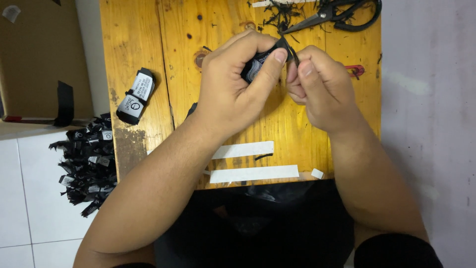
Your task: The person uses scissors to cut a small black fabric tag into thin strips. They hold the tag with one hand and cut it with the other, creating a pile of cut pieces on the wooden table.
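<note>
My left hand [238, 82] grips a small folded black fabric piece with a white printed label [259, 63] above the wooden table [139, 39]. Thumb and fingers wrap around it, so most of it is hidden. My right hand [317, 84] pinches a thin black thread or strip [291, 51] that sticks out of the piece's upper right corner. Both hands meet over the middle of the table.
A finished black bundle with a white label [136, 96] lies at the table's left. Black scissors [342, 12] and thread scraps [282, 12] lie at the far edge. Two white tape strips [253, 172] sit near the front edge. A pile of black pieces [89, 161] lies on the floor, beside a cardboard box [39, 54].
</note>
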